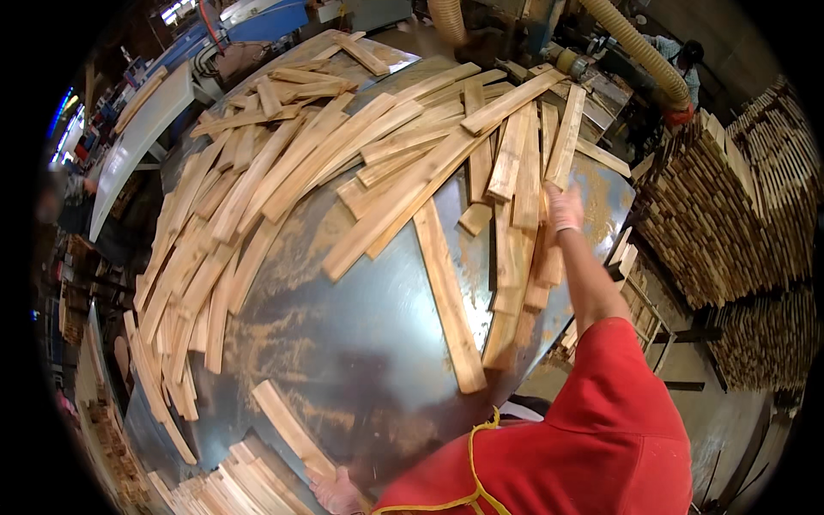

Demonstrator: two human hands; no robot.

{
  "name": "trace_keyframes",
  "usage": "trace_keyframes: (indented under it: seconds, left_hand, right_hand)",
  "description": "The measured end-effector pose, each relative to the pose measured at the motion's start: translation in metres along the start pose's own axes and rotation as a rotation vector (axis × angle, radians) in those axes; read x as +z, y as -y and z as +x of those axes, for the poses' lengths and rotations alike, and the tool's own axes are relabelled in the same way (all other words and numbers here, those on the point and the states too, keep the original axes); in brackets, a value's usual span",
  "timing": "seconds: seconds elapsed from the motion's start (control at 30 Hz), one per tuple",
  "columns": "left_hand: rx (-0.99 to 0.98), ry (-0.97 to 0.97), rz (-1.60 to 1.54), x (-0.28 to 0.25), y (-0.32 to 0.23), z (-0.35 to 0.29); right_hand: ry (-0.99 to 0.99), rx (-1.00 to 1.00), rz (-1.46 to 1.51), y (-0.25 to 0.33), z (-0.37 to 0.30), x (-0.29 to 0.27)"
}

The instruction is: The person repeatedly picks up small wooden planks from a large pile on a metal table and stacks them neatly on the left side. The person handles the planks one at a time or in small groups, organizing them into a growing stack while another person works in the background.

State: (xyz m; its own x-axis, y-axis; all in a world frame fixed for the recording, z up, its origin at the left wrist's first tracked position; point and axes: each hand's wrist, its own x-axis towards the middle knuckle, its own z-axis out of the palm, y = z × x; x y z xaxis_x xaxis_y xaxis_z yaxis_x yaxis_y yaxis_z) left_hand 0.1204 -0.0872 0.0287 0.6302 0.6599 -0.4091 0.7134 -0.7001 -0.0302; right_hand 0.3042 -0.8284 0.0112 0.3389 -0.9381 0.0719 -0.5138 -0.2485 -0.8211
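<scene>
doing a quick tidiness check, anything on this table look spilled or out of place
Yes: sawdust is strewn over the metal table in patchy smears. The loose boards lie crossed at many angles, looking untidy next to the neat wood stacks at the right.

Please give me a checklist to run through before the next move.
1. Left grip holding the left board: ok.
2. Right grip firm on the right board: cannot tell; it is at the near end, but blurred.
3. Table free of sawdust: not ok, it is smeared about.
4. Pile in order: not ok, boards overlap at many angles.
</scene>
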Motion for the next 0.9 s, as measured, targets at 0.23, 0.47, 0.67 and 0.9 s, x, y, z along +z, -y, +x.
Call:
trace_keyframes:
  seconds: [0.23,0.47,0.67,0.9]
  left_hand:
    - [0.099,-0.054,-0.011,0.009,-0.04,0.005]
    - [0.086,-0.058,-0.092,0.004,-0.085,-0.005]
    - [0.255,-0.068,-0.498,0.014,-0.064,0.002]
    - [0.171,0.509,-1.52,0.022,-0.038,0.015]
  right_hand:
    - [0.157,0.328,0.124,-0.055,0.116,0.028]
    - [0.44,0.457,0.447,-0.043,0.101,0.01]
    - [0.456,0.297,0.593,-0.02,-0.058,-0.024]
    - [0.913,0.433,0.582,0.066,-0.302,-0.027]
